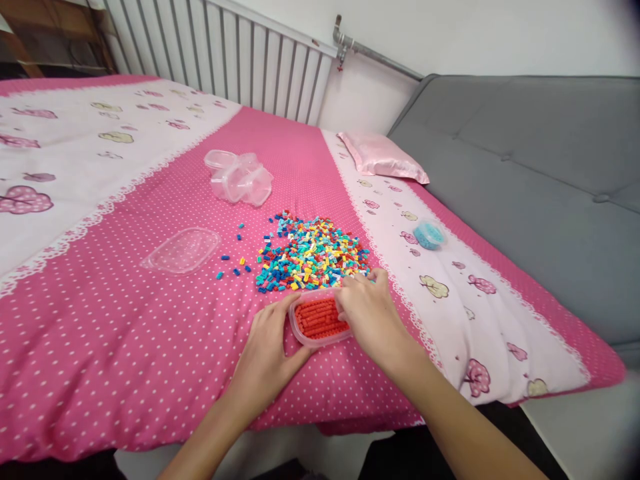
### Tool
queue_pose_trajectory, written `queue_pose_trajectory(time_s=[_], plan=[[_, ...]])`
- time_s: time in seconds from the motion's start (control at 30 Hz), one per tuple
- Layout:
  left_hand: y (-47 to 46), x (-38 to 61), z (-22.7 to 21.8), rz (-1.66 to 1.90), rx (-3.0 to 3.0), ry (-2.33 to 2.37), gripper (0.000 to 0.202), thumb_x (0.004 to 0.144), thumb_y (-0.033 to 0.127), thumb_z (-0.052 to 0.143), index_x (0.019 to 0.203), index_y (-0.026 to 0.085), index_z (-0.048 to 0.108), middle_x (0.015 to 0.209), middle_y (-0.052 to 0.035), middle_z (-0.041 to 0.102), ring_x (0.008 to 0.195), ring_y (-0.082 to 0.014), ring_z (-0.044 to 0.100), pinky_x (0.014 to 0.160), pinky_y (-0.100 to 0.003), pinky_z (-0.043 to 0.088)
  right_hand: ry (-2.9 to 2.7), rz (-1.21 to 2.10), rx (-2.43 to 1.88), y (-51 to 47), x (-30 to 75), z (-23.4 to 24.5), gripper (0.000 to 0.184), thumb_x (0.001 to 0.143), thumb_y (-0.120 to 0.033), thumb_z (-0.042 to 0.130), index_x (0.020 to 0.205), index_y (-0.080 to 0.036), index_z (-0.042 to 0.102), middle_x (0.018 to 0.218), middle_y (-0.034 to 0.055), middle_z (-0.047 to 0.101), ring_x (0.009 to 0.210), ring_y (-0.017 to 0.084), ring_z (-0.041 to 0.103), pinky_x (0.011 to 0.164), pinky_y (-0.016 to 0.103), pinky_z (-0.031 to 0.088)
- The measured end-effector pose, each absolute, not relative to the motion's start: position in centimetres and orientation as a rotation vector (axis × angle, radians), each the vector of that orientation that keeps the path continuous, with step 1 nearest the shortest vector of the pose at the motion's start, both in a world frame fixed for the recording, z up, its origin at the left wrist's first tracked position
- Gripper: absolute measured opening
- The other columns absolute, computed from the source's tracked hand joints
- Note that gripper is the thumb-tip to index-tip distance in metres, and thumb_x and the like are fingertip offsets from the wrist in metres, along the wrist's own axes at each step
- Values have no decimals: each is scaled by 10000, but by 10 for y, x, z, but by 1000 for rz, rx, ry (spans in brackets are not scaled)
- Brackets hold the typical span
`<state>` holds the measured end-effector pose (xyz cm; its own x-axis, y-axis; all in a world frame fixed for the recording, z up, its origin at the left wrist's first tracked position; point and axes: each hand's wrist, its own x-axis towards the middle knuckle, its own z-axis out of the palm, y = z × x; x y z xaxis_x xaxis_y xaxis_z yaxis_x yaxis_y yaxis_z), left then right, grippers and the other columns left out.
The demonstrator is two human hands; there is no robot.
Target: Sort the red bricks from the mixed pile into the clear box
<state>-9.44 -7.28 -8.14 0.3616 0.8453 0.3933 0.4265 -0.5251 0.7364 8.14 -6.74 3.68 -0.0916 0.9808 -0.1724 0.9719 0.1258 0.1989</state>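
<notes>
Left hand (265, 337) curled round left end of clear tub (320, 343), lower centre of frame, thumb and fingers gripping rim. Red pieces (317, 319) in rows inside. Right hand (370, 310) over tub's right end, fingers bent; can't tell from here whether pinching anything. Multicoloured brick pile (317, 253) just beyond, mid-frame, on pink bed (150, 347).
</notes>
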Motion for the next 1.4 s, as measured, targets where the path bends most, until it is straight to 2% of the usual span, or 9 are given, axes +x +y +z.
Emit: queue_pose_trajectory(time_s=[0.27, 0.47, 0.9, 1.4], plan=[[-73, -94, -82, 1071, 2116, 1102, 671, 896, 272, 753, 1461, 306, 393, 1453, -76, 584, 1298, -303, 574, 1092, -467, 457, 2250, 180, 1977, -68, 91, 25, 217, 978, -108, 596, 848, -188, 751, 963, 80, 741, 997, 244, 591, 935, 432, 223], [-74, -95, -83, 1057, 2113, 1100, 671, 894, 262, 752, 1458, 313, 391, 1455, -76, 580, 1300, -302, 568, 1094, -480, 456, 2517, 181, 1858, -65, 99, 20, 158, 977, -170, 661, 875, -252, 749, 970, 26, 721, 1034, 231, 581, 970, 435, 198], [-73, -94, -84, 1047, 2107, 1112, 693, 888, 270, 760, 1466, 317, 380, 1474, -75, 567, 1312, -303, 558, 1100, -484, 450, 2534, 96, 1726, -58, 97, 14, 122, 923, -214, 758, 806, -249, 752, 944, 14, 717, 1042, 227, 595, 1028, 455, 176], [-73, -94, -84, 1052, 2097, 1105, 671, 891, 273, 747, 1462, 317, 399, 1470, -70, 575, 1317, -304, 562, 1110, -487, 447, 2518, 183, 1733, -63, 98, 14, 143, 972, -215, 688, 841, -231, 744, 951, 31, 724, 1022, 245, 611, 1005, 477, 198]])
